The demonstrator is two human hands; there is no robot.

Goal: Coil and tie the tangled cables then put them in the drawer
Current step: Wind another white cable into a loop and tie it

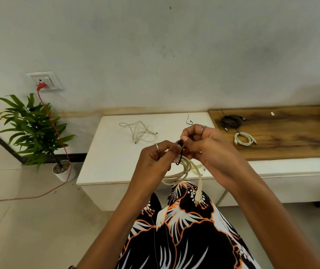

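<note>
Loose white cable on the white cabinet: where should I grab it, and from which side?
Judging by its pose, take the loose white cable at the middle, where its loops cross, coming from above. It lies flat and sprawled on the white cabinet, so a top-down pinch should gather several strands. Its thin ends trail right; a grip there would likely drag the tangle.

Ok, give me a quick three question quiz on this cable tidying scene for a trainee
1. True or false: the loose, tangled white cable lies on the white cabinet top.
2. How many coiled cables rest on the brown wooden board?
3. What is being wrapped round the cream coiled cable held by the left hand and right hand: A) dark tie, B) red tape?

Key: 1 true; 2 two, the black coiled cable and the small white coiled cable; 3 A.
</note>
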